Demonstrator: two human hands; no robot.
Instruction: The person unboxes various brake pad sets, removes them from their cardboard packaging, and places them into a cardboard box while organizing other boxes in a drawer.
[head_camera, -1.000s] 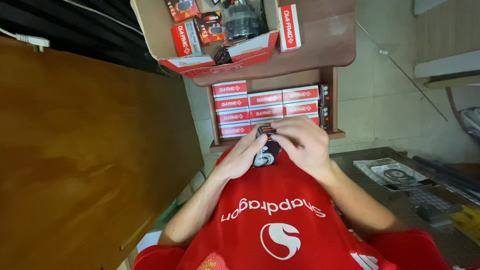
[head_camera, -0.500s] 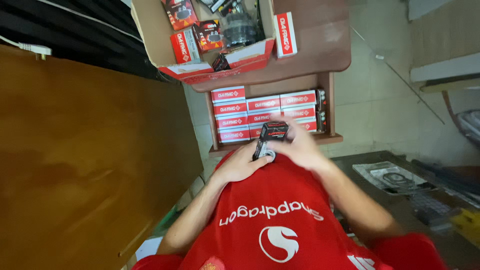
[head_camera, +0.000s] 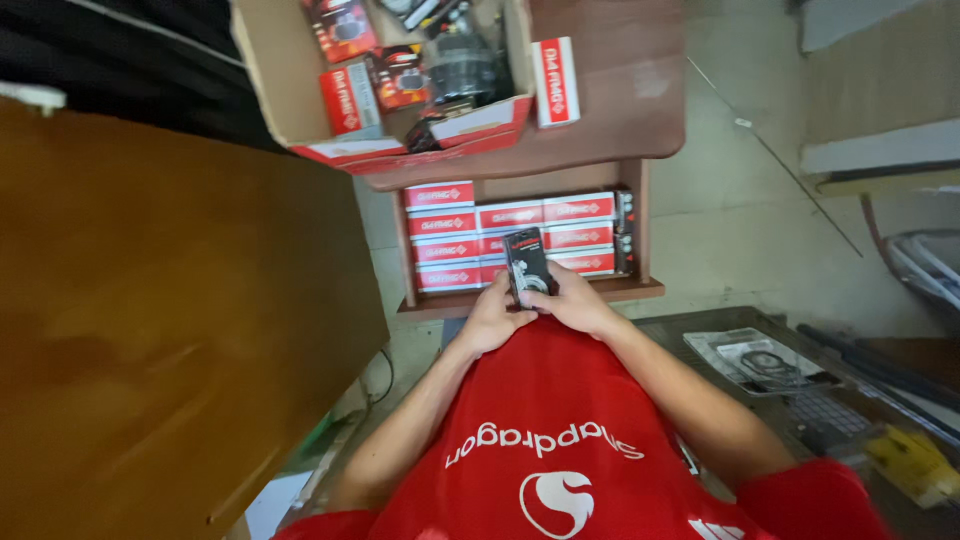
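Observation:
Both of my hands hold a small black package (head_camera: 527, 264) with a red stripe and a picture of a round part, raised in front of my red shirt (head_camera: 545, 420). My left hand (head_camera: 495, 320) grips its lower left side. Its lower right side rests in my right hand (head_camera: 580, 303), thumb against the edge. The package stands upright before a low shelf stacked with red-and-white boxes (head_camera: 575, 210).
An open cardboard box (head_camera: 300, 120) of black and red packages sits on a brown table (head_camera: 620, 110), with one red-and-white box (head_camera: 555, 80) beside it. A large wooden panel (head_camera: 150, 320) fills the left. At right lie a clear bag holding a round part (head_camera: 760, 360), a keyboard (head_camera: 825, 420) and a yellow item (head_camera: 910, 462).
The hands were closed over the package low against the shirt. They have since lifted it and moved it forward, so its printed face now shows in front of the shelf.

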